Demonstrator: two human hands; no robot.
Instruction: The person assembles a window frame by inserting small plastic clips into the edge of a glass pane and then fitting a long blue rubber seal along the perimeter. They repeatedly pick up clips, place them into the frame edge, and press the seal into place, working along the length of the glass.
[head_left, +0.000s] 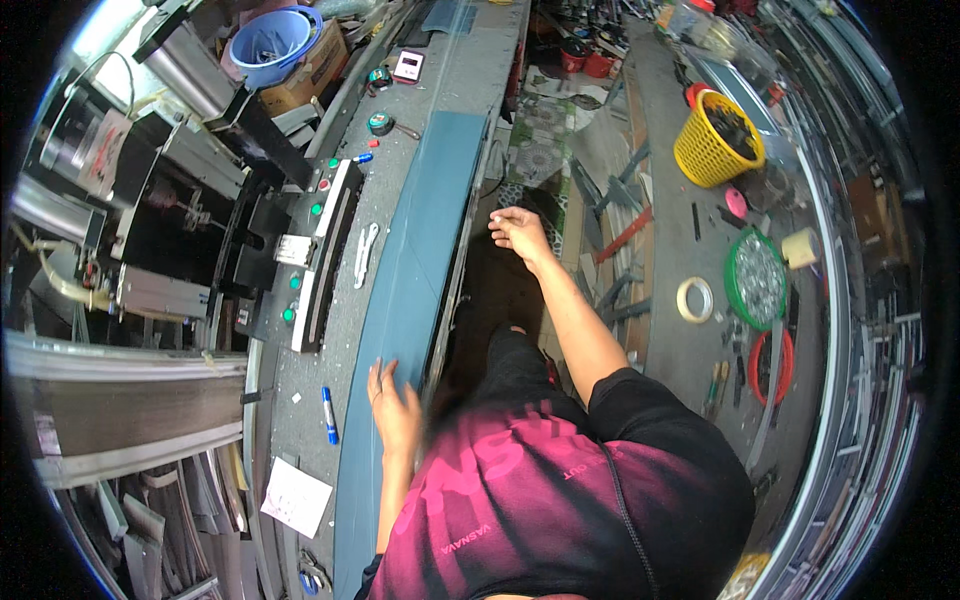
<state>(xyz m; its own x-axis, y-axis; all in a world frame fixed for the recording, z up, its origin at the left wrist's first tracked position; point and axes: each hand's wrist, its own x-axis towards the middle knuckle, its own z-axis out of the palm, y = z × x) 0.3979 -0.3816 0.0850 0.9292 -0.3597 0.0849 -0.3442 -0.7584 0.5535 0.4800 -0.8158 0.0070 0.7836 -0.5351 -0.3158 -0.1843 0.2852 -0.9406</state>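
A long blue-grey panel (pixel 418 250) lies along the workbench, running away from me. At its near part, my left hand (pixel 395 408) rests on or just over the panel's right side, fingers stretched out and holding nothing I can see. My right hand (pixel 521 234) is raised to the right of the bench edge, over the dark gap. Its fingers are curled with thumb and fingertips together in a pinch. Something small and pale may sit at the fingertips, too tiny to name. Left of the panel lie a pale cutter-like tool (pixel 366 255) and a blue marker (pixel 330 416).
Machines with a green-buttoned control strip (pixel 325 255) stand at the left. Farther up the bench are tape measures (pixel 380 123). A paper sheet (pixel 297 497) lies near left. The right-hand bench holds a yellow basket (pixel 718 140), a green basket (pixel 756 278) and a tape roll (pixel 694 300).
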